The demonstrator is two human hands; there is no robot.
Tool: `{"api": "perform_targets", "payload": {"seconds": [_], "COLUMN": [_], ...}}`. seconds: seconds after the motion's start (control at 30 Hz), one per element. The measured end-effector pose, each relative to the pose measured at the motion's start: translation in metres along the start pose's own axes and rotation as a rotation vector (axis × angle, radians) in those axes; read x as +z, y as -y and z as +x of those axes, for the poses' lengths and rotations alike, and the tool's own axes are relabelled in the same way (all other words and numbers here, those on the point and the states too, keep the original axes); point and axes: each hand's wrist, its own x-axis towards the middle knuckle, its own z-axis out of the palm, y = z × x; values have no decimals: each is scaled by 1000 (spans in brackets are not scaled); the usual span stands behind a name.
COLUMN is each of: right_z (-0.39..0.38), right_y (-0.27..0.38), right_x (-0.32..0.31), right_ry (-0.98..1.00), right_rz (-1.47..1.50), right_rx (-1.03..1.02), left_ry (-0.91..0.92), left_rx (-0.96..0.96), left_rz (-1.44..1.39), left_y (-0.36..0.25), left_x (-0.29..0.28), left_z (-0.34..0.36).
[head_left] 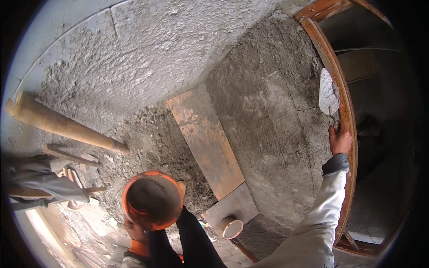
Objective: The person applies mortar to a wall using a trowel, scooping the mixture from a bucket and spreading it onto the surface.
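A worker's right hand (341,142) is clasping a trowel (329,94) at two o'clock while the left hand (136,230) is gripping an orange bucket (154,173) at seven, where a slipping hold could be tipping it

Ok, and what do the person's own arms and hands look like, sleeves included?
The right grip is a bare hand, no glove, below a dark grey fabric cuff and a long, creased off-white sleeve. The left grip, partly hidden, looks bare too, with a bright orange fabric cuff.
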Motion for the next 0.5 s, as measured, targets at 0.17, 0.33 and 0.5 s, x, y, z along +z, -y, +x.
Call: {"api": "perform_targets", "payload": {"seconds": [0.17, 0.33, 0.5], "right_z": [-16, 17, 104], "right_y": [81, 130, 53], "right_x": [-41, -54, 29], "right_ry": [373, 988, 132], "right_rz": [339, 1197, 227], "right_rx": [-347, -121, -130], "left_ry": [-64, -149, -127], "left_rx": [-113, -103, -98], "left_rz": [-45, -67, -85], "left_y": [1, 4, -8], "left_x": [-15, -37, -34], "left_z": [10, 14, 12]}}
